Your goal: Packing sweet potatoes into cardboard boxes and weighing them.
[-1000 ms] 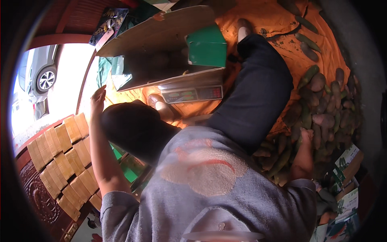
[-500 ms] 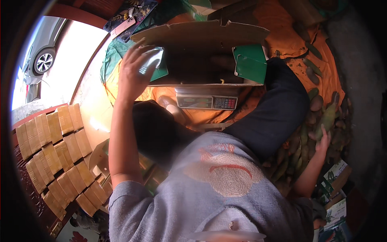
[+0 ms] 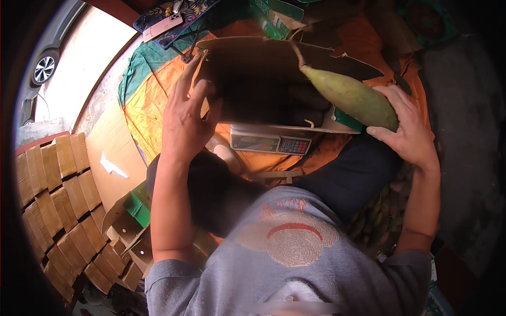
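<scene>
My right hand (image 3: pixel 408 129) is closed round the thick end of a large green mango (image 3: pixel 350 97). The mango is held slantwise above the right end of an open cardboard box (image 3: pixel 253 126), its thin brown stem pointing up and left. At the box's left end is my left hand (image 3: pixel 187 124), with fingers apart and one stretched along the box's edge; whether it presses on the cardboard is hard to see. Dark rounded shapes (image 3: pixel 308 100) lie in shadow inside the box. A green flap (image 3: pixel 346 120) shows below the mango.
Under the box's near side is a digital scale (image 3: pixel 269 142) on orange sheeting. Stacked folded cartons (image 3: pixel 63 205) stand at the left. A phone (image 3: pixel 162 27) lies on a patterned tray at the back. More fruit (image 3: pixel 377 216) is piled beyond my right leg.
My right hand has brought the mango from the pile at the right up over the box. My left hand has shifted slightly down and right at the box's left end.
</scene>
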`<state>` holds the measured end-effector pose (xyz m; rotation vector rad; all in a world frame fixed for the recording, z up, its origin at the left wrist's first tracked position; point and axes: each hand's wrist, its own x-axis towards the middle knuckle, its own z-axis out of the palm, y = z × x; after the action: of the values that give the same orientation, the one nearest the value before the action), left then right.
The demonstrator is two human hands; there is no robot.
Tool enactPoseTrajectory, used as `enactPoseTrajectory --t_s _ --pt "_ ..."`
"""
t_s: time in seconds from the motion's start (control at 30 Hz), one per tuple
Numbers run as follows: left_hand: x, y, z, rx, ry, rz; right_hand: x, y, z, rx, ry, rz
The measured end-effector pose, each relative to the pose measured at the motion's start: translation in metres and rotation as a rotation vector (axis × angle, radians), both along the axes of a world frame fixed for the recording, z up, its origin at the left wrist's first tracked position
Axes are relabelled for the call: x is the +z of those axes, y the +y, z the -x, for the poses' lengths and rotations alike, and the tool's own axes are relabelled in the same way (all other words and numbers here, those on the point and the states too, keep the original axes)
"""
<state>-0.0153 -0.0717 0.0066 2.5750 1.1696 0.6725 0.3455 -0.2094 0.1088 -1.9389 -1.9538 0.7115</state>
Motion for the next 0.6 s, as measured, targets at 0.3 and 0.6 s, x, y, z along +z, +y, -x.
enactPoseTrajectory --t_s 0.3,0.6 --pt "-0.002 0.006 0.021 0.066 -0.099 0.099 -0.090 0.073 0.062 0.405 -0.283 0.349" --pt "-0.004 0.005 0.019 0.032 -0.096 0.095 -0.137 0.064 0.055 0.381 -0.354 0.210"
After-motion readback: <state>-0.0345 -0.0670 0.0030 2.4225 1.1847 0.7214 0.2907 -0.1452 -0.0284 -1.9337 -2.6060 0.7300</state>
